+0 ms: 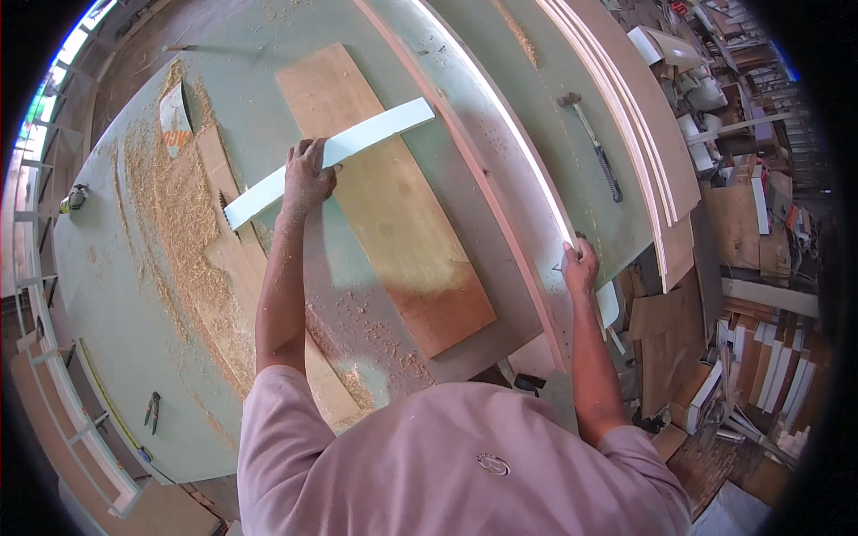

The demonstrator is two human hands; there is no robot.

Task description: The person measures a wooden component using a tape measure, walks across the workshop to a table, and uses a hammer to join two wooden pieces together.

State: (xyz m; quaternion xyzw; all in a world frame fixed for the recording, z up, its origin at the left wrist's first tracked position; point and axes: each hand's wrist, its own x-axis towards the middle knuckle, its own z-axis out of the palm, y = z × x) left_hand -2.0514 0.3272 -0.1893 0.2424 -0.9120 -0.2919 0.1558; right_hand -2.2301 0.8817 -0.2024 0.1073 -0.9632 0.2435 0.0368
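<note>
My left hand (308, 174) is closed around a short pale strip (384, 122), which lies crosswise over a wide plywood board (411, 259); the strip's left end is over a narrower sawdust-strewn board (219, 152). My right hand (580, 261) grips the near part of a long white-edged strip (527, 154) running away toward the top, with a long pinkish wooden piece (483, 180) beside it.
The green work surface (107, 268) carries piled shavings (192, 250), a hammer (585, 134), pliers (154, 408), a tape measure (134, 438) and a small tool (74, 198). Stacked panels (657, 161) lie at the right, with offcuts and boards (760, 366) beyond.
</note>
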